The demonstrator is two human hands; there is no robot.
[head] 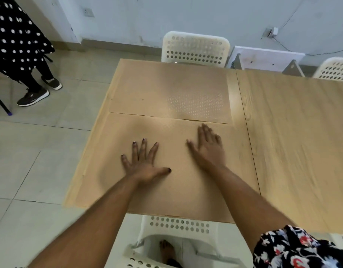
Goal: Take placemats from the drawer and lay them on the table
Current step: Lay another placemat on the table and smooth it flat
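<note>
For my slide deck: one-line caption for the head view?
Both hands, left hand and right hand, press flat on near placemat; far placemat lies beyond on the table.

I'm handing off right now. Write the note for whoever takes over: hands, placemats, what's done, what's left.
Left hand: open, fingers spread, flat on the near placemat.
Right hand: open, palm down on the same mat, holding nothing.
Far placemat: lying flat on the wooden table, its near edge meeting the near mat's far edge.
Done: two mats laid on the left table section, one before each white chair.
Left: the right section is bare of mats. The drawer is out of view, so I cannot tell how many mats remain.
</note>
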